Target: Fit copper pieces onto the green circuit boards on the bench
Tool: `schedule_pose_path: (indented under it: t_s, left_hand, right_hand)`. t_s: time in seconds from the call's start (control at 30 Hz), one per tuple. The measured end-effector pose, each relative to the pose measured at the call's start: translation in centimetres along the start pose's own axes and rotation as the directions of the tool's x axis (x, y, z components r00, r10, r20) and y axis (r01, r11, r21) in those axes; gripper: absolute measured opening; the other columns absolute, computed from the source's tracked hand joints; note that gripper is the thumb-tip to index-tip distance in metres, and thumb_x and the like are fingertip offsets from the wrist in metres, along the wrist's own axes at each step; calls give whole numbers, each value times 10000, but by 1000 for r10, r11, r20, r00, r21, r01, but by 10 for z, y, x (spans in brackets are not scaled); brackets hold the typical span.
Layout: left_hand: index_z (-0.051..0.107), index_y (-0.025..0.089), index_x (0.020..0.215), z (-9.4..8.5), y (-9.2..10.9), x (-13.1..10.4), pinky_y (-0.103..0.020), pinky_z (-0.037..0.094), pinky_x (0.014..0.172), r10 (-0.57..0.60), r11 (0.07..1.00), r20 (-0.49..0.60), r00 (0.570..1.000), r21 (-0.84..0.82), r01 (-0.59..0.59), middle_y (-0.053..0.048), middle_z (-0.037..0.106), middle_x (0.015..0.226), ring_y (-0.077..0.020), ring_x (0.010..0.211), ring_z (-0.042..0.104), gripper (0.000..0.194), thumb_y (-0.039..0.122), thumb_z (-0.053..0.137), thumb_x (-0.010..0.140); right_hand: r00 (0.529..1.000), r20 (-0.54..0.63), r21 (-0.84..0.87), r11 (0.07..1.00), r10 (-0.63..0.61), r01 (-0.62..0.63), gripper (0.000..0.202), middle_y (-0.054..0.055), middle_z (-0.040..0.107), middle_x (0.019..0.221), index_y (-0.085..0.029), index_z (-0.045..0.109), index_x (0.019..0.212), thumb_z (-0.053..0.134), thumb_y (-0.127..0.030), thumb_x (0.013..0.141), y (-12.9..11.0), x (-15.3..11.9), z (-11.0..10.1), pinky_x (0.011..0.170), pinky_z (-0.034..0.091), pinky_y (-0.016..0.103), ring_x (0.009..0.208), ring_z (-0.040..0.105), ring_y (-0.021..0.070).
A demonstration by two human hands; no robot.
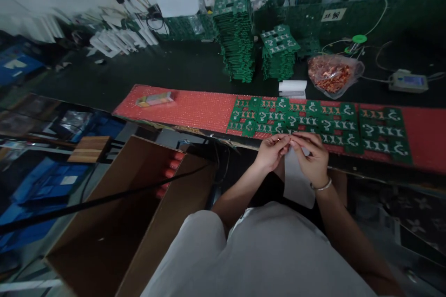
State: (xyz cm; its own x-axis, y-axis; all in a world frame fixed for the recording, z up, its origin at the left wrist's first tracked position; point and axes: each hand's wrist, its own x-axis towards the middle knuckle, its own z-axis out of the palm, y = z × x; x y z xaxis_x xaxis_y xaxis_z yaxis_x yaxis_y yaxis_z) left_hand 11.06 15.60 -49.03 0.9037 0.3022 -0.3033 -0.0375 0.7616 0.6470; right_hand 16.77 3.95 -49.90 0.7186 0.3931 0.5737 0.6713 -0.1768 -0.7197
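My left hand point(273, 152) and my right hand point(312, 157) meet at the front edge of the bench, fingertips pinched together. A white sheet point(298, 178) hangs below them, between the wrists; its top end reaches up to the fingers of my right hand. Whatever the fingertips pinch is too small to make out. Just beyond the hands, green circuit boards point(336, 125) lie in a row on a red bubble-wrap mat point(198, 110). Copper-coloured parts show along some of the boards.
Tall point(235, 32) and shorter point(280, 53) stacks of green boards stand behind the mat. A bag of copper-coloured pieces point(332, 74), a white roll point(292, 87) and a small device point(408, 81) lie nearby. An open cardboard box point(167, 222) stands below, at left.
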Motion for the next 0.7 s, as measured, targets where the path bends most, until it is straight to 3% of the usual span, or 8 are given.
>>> schedule_pose_path:
  t_s: [0.13, 0.27, 0.33, 0.43, 0.5, 0.57, 0.6, 0.7]
  left_hand:
    - [742, 131, 828, -10, 11, 3, -203, 319, 537, 40, 998, -29, 999, 41, -39, -7, 626, 706, -40, 555, 455, 328, 284, 889, 578]
    - [755, 135, 910, -24, 22, 4, -206, 247, 507, 52, 992, -4, 999, 118, -51, 18, 584, 636, -28, 514, 399, 378, 289, 881, 588]
    - [757, 132, 940, -34, 28, 3, -209, 242, 509, 23, 978, 16, 1000, 209, -25, 12, 599, 659, -28, 521, 395, 409, 301, 879, 588]
    - [757, 122, 953, -46, 37, 1, -207, 277, 526, -27, 941, 24, 999, 339, 17, -11, 633, 724, -39, 556, 433, 435, 319, 877, 585]
    - [754, 118, 955, -51, 41, 0, -203, 287, 534, -42, 937, 21, 999, 348, 32, -17, 639, 747, -41, 567, 447, 443, 312, 880, 578]
    - [745, 119, 955, -53, 44, -1, -201, 301, 548, -31, 958, -5, 999, 286, 32, -24, 647, 772, -42, 578, 461, 438, 315, 876, 586]
    - [739, 122, 958, -53, 46, -2, -201, 309, 555, -16, 970, -28, 999, 243, 23, -30, 653, 787, -45, 584, 469, 429, 327, 866, 603]
    - [731, 120, 964, -52, 49, -4, -205, 328, 558, 14, 989, -86, 996, 147, -1, -50, 660, 803, -64, 602, 492, 386, 380, 792, 685]
  right_hand:
    - [997, 53, -61, 997, -51, 55, 140, 45, 703, 935, -314, 747, 979, 627, -294, 910, -6, 9, 4, 832, 554, 445, 886, 656, 231]
    - [972, 200, -43, 990, -124, 135, 137, 50, 686, 946, -293, 726, 1001, 610, -294, 928, -3, 20, 6, 824, 552, 412, 891, 652, 221]
    - [922, 339, -64, 973, -188, 222, 167, 51, 688, 968, -297, 720, 1053, 604, -313, 935, -1, 27, 4, 852, 543, 424, 916, 639, 228]
    - [788, 551, -79, 923, -274, 376, 217, 53, 697, 994, -295, 711, 1117, 582, -333, 946, -1, 37, 2, 888, 524, 443, 955, 612, 241]
    - [709, 632, -61, 891, -314, 449, 219, 58, 696, 1008, -284, 711, 1115, 571, -328, 951, -1, 46, 4, 896, 514, 443, 989, 598, 249]
    - [670, 662, -28, 883, -335, 469, 204, 54, 693, 1007, -276, 710, 1086, 567, -336, 954, 5, 58, 11, 889, 509, 431, 991, 594, 244]
    - [678, 655, -24, 888, -333, 460, 198, 52, 692, 998, -271, 709, 1068, 566, -347, 955, 11, 65, 15, 885, 508, 425, 980, 594, 239]
    - [772, 569, -109, 905, -283, 412, 219, 64, 686, 962, -236, 710, 1001, 556, -386, 957, 40, 88, 35, 897, 498, 431, 944, 599, 243]
